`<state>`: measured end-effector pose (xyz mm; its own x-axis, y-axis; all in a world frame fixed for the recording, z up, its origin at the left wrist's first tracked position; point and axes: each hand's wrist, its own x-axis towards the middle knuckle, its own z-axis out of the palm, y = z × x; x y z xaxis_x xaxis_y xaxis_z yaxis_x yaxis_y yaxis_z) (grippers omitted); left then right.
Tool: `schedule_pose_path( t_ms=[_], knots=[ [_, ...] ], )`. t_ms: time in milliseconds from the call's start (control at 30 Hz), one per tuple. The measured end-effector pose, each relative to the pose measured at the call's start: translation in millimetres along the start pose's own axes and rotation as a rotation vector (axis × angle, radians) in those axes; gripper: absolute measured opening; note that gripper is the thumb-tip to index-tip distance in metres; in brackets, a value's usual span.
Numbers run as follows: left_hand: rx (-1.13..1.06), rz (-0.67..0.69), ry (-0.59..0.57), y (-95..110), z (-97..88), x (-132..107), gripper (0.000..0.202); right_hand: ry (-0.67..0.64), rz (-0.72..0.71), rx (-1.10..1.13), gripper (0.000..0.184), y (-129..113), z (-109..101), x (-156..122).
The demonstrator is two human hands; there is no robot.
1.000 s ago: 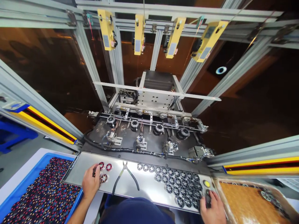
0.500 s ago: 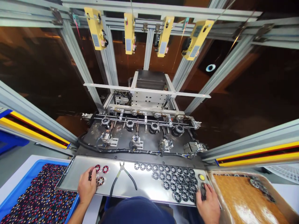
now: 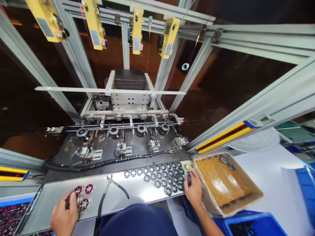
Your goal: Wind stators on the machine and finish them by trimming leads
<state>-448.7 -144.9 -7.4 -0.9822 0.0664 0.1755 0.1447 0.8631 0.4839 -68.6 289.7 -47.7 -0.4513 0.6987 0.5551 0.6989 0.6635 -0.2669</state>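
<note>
The view has swung right, bringing in a blue bin (image 3: 265, 223) of dark pieces and pushing a blue tray (image 3: 17, 200) of heaped discs to the edge; the left hand (image 3: 64, 213) is at a dark object (image 3: 67, 201), the right hand (image 3: 193, 190) at a black block (image 3: 189, 178); whether either grips I cannot tell; red discs (image 3: 89, 188) and black rings (image 3: 163, 175) lie on the metal tray (image 3: 134, 188); a carton (image 3: 242, 205) beside it holds a brown sheet (image 3: 219, 182).

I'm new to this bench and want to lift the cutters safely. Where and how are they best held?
Probably by both handles, reached from the near side. The cutters lie open on the metal tray, jaws pointing away and handles splayed toward the near edge, so closing on both from outside should bring them together.
</note>
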Motion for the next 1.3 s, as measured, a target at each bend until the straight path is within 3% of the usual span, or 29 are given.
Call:
schedule_pose_path(
  t_ms=[533, 1300],
  knots=[
    [0.049, 0.004, 0.008, 0, -1.3, 0, 0.058, -0.011, 0.012, -0.008, 0.042, -3, -2, -1],
    [-0.107, 0.104, 0.084, -6, 9.4, -2, 0.029, 0.004, -0.060, -0.010, 0.050, -2, -1, 11]
  ],
)
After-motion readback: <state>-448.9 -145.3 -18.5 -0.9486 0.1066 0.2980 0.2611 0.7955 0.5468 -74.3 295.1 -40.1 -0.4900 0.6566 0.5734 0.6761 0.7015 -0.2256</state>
